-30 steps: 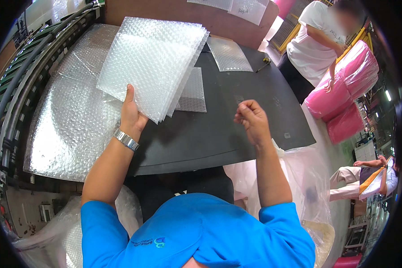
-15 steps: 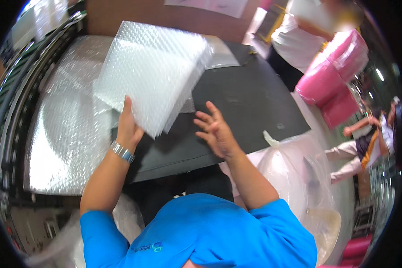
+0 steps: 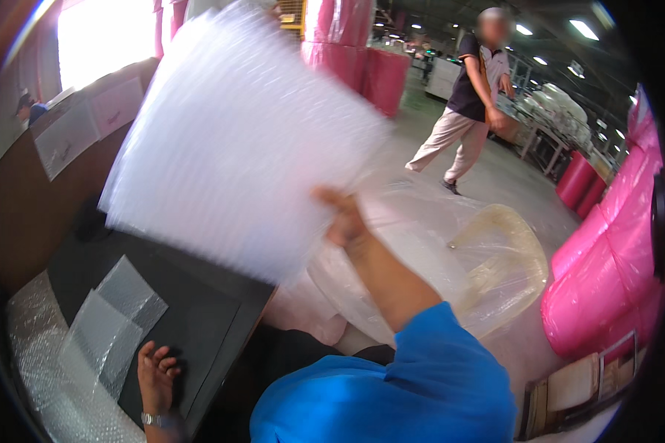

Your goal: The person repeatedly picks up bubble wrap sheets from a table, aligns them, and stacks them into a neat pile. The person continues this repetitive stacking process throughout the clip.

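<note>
My right hand [image 3: 345,220] grips the lower right edge of a thick stack of clear bubble wrap sheets [image 3: 236,140]. The stack is raised well above the table and tilted, somewhat smeared by motion; it hides part of my fingers. Low at the left, my left hand [image 3: 157,376] is open, its fingers loosely bent with nothing in them. It is over the black tabletop [image 3: 207,303], beside a few loose bubble wrap pieces [image 3: 111,325] that overlap one another.
Right of the table is a large clear plastic bag [image 3: 421,244] with a yellowish curved rim. Pink wrapped rolls [image 3: 606,273] stand at the far right, others [image 3: 351,66] behind the stack. A person [image 3: 473,103] is on the floor beyond. A brown panel [image 3: 22,184] borders the table.
The view has turned to the right. The bubble wrap stack has passed from my left hand to my right and swung up off to the right of the table. My left hand has let go.
</note>
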`<state>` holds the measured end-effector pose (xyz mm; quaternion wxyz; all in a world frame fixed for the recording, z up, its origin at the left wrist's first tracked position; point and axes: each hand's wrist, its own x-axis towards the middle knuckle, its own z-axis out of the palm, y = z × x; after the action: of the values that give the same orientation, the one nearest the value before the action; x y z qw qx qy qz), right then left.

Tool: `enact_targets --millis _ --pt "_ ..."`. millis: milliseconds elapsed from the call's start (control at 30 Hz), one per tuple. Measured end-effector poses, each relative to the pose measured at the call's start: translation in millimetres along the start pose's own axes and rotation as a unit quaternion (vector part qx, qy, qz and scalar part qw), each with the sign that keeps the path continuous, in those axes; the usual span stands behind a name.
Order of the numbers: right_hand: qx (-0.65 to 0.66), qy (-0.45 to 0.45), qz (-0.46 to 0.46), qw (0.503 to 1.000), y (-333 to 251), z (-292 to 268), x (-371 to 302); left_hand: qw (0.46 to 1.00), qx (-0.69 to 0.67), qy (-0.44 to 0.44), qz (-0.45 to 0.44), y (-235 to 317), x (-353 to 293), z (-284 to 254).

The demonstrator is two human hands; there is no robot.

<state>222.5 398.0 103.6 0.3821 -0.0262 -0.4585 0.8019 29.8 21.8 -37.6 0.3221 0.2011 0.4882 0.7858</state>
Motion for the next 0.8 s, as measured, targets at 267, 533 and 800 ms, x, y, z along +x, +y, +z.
enact_targets --millis 267,533,800 --pt "-0.094 0.186 -0.142 0.968 -146.9 -257.2 -93.6 0.998 0.039 0.041 -0.008 -3.6 -0.7 -1.0" --pt "-0.281 0.738 0.244 0.562 -8.0 -415.0 -202.2 0.998 0.037 0.039 -0.016 0.1 6.5 0.3" --pt "-0.547 0.476 0.385 0.570 40.5 -305.0 -135.3 0.998 0.047 0.032 -0.020 6.3 -5.0 2.7"
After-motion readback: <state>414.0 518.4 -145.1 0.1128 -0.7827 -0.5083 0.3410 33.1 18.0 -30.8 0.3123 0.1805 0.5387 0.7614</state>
